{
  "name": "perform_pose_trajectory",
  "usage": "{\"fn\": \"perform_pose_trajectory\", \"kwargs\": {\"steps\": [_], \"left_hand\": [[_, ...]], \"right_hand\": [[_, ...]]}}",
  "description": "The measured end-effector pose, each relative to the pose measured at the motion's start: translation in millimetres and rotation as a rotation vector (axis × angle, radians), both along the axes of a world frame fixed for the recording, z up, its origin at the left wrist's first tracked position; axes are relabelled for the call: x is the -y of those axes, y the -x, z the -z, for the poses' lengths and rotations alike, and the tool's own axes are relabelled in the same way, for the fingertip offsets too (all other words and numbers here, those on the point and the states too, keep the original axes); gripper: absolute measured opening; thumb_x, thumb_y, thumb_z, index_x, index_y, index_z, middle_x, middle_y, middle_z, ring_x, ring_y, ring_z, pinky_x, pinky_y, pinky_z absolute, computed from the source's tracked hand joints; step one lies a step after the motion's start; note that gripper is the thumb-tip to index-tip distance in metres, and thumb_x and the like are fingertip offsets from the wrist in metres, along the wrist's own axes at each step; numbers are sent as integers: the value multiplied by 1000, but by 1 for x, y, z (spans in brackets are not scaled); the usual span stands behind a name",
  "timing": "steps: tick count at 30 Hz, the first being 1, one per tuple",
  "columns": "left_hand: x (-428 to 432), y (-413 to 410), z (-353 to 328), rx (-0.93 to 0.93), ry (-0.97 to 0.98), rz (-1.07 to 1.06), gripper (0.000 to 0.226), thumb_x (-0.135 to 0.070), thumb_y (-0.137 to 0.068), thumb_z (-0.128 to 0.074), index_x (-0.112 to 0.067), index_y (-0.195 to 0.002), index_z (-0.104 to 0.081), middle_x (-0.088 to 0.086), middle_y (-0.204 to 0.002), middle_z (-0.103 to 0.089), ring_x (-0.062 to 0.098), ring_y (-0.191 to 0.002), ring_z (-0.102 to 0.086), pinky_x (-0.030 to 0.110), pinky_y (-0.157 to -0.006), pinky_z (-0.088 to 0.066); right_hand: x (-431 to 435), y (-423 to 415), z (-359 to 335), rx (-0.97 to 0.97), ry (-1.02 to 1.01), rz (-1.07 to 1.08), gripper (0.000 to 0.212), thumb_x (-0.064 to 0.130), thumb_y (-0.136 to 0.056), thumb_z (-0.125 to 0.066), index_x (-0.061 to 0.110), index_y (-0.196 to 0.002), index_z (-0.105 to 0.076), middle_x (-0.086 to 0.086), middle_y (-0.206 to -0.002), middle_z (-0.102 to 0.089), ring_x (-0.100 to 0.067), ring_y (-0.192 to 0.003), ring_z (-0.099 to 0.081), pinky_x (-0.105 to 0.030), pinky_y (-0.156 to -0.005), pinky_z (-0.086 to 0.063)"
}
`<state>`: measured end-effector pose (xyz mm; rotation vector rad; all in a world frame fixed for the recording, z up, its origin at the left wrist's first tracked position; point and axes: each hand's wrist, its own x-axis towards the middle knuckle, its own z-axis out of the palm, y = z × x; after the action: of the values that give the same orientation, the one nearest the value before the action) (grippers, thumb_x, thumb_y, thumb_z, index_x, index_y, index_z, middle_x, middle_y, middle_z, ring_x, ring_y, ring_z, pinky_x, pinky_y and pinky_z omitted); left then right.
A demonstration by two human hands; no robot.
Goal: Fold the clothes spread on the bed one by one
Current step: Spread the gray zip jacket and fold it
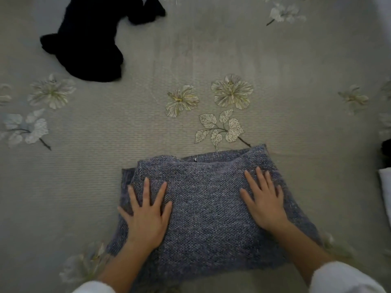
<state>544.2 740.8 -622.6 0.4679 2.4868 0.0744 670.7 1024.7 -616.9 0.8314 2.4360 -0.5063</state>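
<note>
On ribbed bedspread [105, 149], perhaps woollen knit [207, 210]

Both hands lie palm down, fingers straight, gripping nothing. The left hand [146, 212] sits at about 7 o'clock from the middle of the view, its fingers [146, 187] fanned wide toward 12 o'clock, thumb out toward 2 o'clock. The right hand [265, 205] sits at about 5 o'clock, well apart from the left, fingers closer together and aimed toward 11 o'clock. The bare left forearm [118, 269] comes in from 7 o'clock, the right forearm [300, 250] from 5 o'clock. A white left sleeve [93, 288] and right sleeve [342, 279] show at the bottom edge
</note>
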Motion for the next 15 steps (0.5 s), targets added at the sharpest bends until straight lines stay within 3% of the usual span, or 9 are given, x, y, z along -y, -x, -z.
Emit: {"fn": "perform_pose_trajectory", "kwargs": {"steps": [4,7,9,11,13,15], "left_hand": [[-6,5,3,45,-11,-61,57,-70,-88,-7,-61,-131,29,-16,-142,45,31,-136,38,71,-106,3],[-5,9,-5,50,-54,-91,59,-71,-86,-11,-62,-131,25,-19,-142,42,26,-140,31,68,-109,1],[3,10,-10,13,-89,-158,68,-72,-85,-21,-59,-137,21,-14,-151,34,28,-145,16,64,-111,-9],[18,10,-13,27,-119,-345,86,-74,-81,-39,-50,-145,14,0,-160,15,35,-145,-6,59,-111,-20],[34,9,-15,73,-173,-614,106,-76,-68,-51,-37,-151,2,14,-158,-8,39,-140,-23,56,-111,-27],[46,5,-15,100,-165,-749,117,-78,-58,-57,-25,-151,-13,20,-149,-26,40,-133,-33,55,-109,-31]], "right_hand": [[-19,15,9,38,92,-25,54,57,-98,-16,47,-149,2,15,-157,19,-13,-145,18,-50,-116,2],[-33,17,-4,-109,79,14,48,38,-100,-35,39,-147,-27,7,-159,-16,-17,-144,-12,-51,-111,-15],[-45,9,-14,-257,-56,113,52,32,-89,-55,25,-138,-42,-4,-143,-42,-26,-129,-34,-50,-104,-28],[-57,-6,-16,-230,-84,306,66,34,-78,-71,15,-135,-44,-11,-133,-47,-31,-121,-42,-50,-102,-36],[-64,-23,-16,-187,150,626,77,34,-71,-82,6,-132,-47,-16,-130,-52,-32,-116,-51,-48,-99,-42],[-63,-38,-15,-173,351,844,81,31,-66,-87,0,-129,-47,-17,-124,-58,-32,-107,-59,-48,-95,-48]]}}
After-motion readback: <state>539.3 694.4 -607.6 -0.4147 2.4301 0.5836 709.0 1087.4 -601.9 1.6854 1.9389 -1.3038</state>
